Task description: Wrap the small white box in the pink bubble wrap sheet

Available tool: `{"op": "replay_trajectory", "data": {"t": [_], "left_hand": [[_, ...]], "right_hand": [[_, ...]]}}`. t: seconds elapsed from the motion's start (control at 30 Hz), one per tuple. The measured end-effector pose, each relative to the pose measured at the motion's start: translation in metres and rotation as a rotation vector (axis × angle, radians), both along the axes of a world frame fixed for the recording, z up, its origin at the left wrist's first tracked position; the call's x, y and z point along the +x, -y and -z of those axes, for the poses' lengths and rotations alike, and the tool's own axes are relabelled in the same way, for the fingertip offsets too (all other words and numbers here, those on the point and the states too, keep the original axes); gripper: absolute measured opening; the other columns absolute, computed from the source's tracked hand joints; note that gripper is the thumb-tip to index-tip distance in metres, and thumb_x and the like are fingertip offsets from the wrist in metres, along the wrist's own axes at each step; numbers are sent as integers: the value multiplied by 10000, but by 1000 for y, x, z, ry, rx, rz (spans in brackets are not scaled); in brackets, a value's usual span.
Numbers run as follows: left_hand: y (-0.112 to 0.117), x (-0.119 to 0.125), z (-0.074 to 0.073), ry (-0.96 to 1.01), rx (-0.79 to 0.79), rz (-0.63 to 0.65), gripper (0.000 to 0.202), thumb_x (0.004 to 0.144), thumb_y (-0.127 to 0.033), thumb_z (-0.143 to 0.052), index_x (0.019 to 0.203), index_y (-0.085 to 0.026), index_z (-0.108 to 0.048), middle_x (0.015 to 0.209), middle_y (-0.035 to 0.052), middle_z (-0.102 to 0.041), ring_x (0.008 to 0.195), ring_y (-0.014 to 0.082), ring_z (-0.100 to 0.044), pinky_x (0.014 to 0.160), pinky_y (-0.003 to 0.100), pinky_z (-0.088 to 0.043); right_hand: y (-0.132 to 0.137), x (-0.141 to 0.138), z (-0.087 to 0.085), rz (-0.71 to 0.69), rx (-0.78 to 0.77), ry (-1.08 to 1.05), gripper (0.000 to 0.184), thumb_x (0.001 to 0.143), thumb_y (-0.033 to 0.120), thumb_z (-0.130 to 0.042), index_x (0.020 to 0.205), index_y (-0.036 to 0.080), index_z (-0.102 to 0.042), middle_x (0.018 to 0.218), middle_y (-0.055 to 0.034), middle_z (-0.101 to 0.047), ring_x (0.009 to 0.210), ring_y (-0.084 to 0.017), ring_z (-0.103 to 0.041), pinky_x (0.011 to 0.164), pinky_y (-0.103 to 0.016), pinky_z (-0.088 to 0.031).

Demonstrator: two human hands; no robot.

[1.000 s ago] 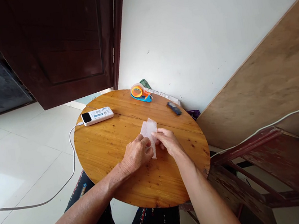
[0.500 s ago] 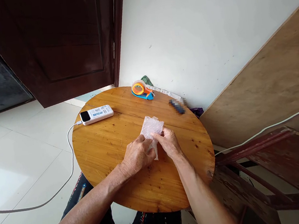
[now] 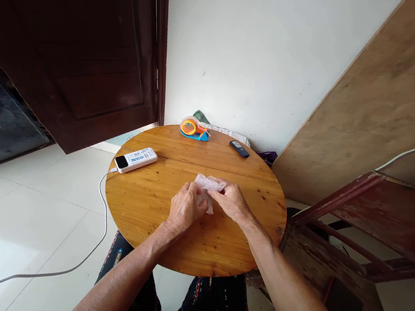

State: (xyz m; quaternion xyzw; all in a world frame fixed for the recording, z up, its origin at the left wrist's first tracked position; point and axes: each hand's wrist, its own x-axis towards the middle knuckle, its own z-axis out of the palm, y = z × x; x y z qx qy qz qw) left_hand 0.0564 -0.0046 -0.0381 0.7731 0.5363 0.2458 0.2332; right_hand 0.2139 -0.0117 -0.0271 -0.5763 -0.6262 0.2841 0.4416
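A small piece of clear bubble wrap (image 3: 207,184) lies folded over at the middle of the round wooden table (image 3: 153,202). My left hand (image 3: 184,211) pinches its near left part with closed fingers. My right hand (image 3: 231,200) grips its right side, fingers curled round the fold. The two hands nearly touch above the table top, and they hide the lower part of the wrap.
A white power bank (image 3: 136,159) with a white cable (image 3: 100,239) lies at the table's far left. An orange and blue tape dispenser (image 3: 193,128) and a small dark device (image 3: 239,148) sit at the back. A wooden board (image 3: 371,105) and a red wooden frame (image 3: 370,221) stand to the right.
The bubble wrap stood up as a taller sheet before; now its top is folded down and bunched between my hands. My hands stayed at the table's middle.
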Motion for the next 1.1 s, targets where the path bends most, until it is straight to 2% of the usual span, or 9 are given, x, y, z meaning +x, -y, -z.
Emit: {"op": "replay_trajectory", "data": {"t": [0.13, 0.27, 0.37, 0.53, 0.67, 0.8, 0.9, 1.0, 1.1], "left_hand": [[2, -2, 3, -29, 70, -118, 268, 779, -349, -705, 962, -203, -574, 991, 65, -623, 973, 241, -632, 869, 338, -509], [1, -4, 8, 48, 130, -138, 549, 778, -312, -703, 1278, -184, -516, 1188, 119, -597, 1075, 272, -617, 930, 387, -508], [-5, -10, 13, 142, 140, 13, 644, 775, -212, -668, 1390, -212, -479, 1383, 132, -524, 1203, 280, -574, 1014, 411, -484], [-12, -35, 17, 257, 97, 450, 491, 806, -170, -600, 1294, -214, -609, 1363, 115, -582, 1273, 273, -550, 1092, 430, -443], [-11, -42, 23, 179, 149, 485, 612, 793, -183, -631, 1395, -223, -531, 1458, 124, -510, 1327, 285, -499, 1121, 452, -412], [-14, -32, 28, 213, 200, 408, 516, 792, -125, -561, 1297, -218, -615, 1316, 96, -617, 1184, 236, -595, 1041, 372, -471], [-17, -30, 21, 261, 134, 378, 435, 777, -165, -585, 1204, -198, -663, 1126, 67, -696, 984, 206, -658, 871, 300, -524], [-20, -33, 9, 218, -7, 284, 241, 804, -293, -607, 976, -157, -707, 801, 22, -696, 706, 164, -628, 679, 253, -491], [-22, -35, 6, 237, -77, 183, 267, 829, -383, -593, 881, -144, -699, 751, 33, -675, 718, 181, -618, 699, 278, -475]], "right_hand": [[8, -1, 2, -42, 62, 42, 120, 791, 290, -623, 781, 192, -693, 763, -6, -726, 712, -174, -642, 681, -266, -506], [20, -1, 7, -96, 176, 72, 120, 818, 237, -600, 842, 215, -716, 964, -47, -759, 918, -216, -701, 858, -322, -530], [28, 0, 12, -126, 235, 130, 170, 832, 192, -579, 917, 230, -721, 1081, -61, -743, 1043, -228, -687, 951, -347, -519], [38, 6, 25, -182, 282, 207, 314, 813, 194, -669, 1123, 233, -681, 1260, -86, -680, 1225, -241, -612, 1071, -381, -470], [37, 6, 36, -183, 346, 258, 391, 816, 131, -634, 1192, 232, -652, 1325, -96, -647, 1292, -241, -566, 1113, -407, -439], [31, 4, 34, -119, 362, 228, 327, 831, 118, -562, 1101, 243, -698, 1246, -82, -693, 1184, -220, -637, 1063, -377, -478], [27, 3, 26, -100, 271, 136, 236, 839, 217, -587, 1032, 227, -724, 1145, -75, -731, 1068, -232, -677, 966, -359, -519], [24, 1, 19, -48, 71, 106, 284, 873, 413, -570, 835, 177, -724, 809, -46, -729, 765, -218, -667, 697, -303, -522], [20, -1, 19, 59, -67, 152, 449, 858, 532, -532, 604, 172, -618, 538, 8, -544, 547, -159, -508, 520, -267, -379]]}}
